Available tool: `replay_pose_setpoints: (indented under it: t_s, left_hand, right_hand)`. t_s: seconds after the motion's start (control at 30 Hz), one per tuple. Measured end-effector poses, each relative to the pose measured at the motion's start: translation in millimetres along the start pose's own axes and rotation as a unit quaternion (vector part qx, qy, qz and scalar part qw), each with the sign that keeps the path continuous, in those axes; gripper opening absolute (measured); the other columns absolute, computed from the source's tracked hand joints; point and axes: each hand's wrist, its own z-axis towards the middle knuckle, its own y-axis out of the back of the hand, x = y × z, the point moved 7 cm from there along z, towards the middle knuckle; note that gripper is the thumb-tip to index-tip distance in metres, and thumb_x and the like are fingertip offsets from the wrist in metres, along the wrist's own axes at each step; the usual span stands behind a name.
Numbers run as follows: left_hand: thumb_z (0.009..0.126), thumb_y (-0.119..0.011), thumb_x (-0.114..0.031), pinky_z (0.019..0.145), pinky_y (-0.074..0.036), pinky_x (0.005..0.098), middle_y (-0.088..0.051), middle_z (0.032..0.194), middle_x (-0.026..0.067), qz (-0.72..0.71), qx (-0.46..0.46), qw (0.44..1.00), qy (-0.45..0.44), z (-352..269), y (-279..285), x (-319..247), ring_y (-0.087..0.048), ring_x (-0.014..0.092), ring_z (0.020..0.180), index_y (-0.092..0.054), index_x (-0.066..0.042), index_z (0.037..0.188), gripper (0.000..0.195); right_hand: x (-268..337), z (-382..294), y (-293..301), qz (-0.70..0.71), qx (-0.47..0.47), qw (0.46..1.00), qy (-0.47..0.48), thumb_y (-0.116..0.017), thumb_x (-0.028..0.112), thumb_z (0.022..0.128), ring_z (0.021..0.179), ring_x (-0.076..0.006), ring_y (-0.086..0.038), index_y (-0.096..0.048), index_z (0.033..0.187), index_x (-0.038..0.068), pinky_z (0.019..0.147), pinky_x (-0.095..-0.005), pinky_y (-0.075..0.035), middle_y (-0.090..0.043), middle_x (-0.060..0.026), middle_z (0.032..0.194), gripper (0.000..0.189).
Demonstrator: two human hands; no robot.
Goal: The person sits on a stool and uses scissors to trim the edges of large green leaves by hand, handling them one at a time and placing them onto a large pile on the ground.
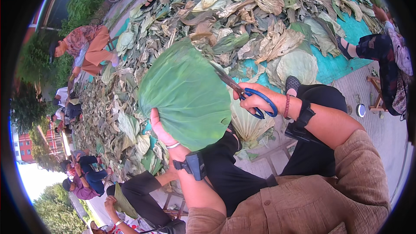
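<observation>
A broad green leaf (188,94), likely a lotus leaf, is spread out in front of me. My left hand (162,130) holds it at its lower left, with the thumb on top and the other fingers hidden underneath. Blue-handled scissors (260,99) are in my right hand (255,97), its fingers through the loops. Their dark blades (224,77) point up and left along the leaf's right edge; whether they touch it I cannot tell. Below the scissors, a pale dried leaf (250,122) lies between my legs.
A heap of dried leaves (234,22) covers a teal sheet (334,63) ahead of me. Several people sit around it, one person (87,47) at the far left and another's leg (373,48) at the right. A wooden stool (377,92) stands on the paving (354,86).
</observation>
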Motion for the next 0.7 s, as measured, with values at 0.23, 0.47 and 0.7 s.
replay_pose_setpoints:
  t_s: [0.23,0.47,0.7]
  left_hand:
    - [0.09,-0.034,-0.035,0.103,-0.029,0.0477,-0.046,0.132,0.016,-0.012,0.006,1.0,0.02,-3,-15,12,-0.044,0.033,0.12,-0.044,-0.003,0.128,0.051]
    - [0.09,-0.034,-0.035,0.103,-0.029,0.0487,-0.044,0.133,0.0161,-0.049,0.07,0.995,0.052,0,-10,11,-0.043,0.034,0.121,-0.043,-0.003,0.129,0.051]
    - [0.09,-0.035,-0.034,0.103,-0.031,0.0476,-0.047,0.131,0.0158,-0.066,0.091,0.992,0.063,-1,-14,12,-0.045,0.034,0.119,-0.045,-0.003,0.128,0.05]
  right_hand:
    - [-4,5,-1,0.003,-0.004,1.0,0.0,-0.052,0.008,0.073,0.049,-0.0111,-0.046,-0.049,0.099,0.006,0.041,-0.0268,-0.037,-0.046,-0.0014,0.063,0.026]
    - [-2,10,1,0.015,-0.017,0.998,0.056,-0.052,0.007,0.074,0.048,-0.0109,-0.047,-0.049,0.099,0.004,0.04,-0.0262,-0.036,-0.046,-0.002,0.063,0.026]
    - [5,4,4,0.006,-0.036,0.998,0.059,-0.053,0.007,0.076,0.043,-0.0073,-0.041,-0.049,0.096,0.004,0.039,-0.024,-0.031,-0.043,0.0015,0.057,0.02]
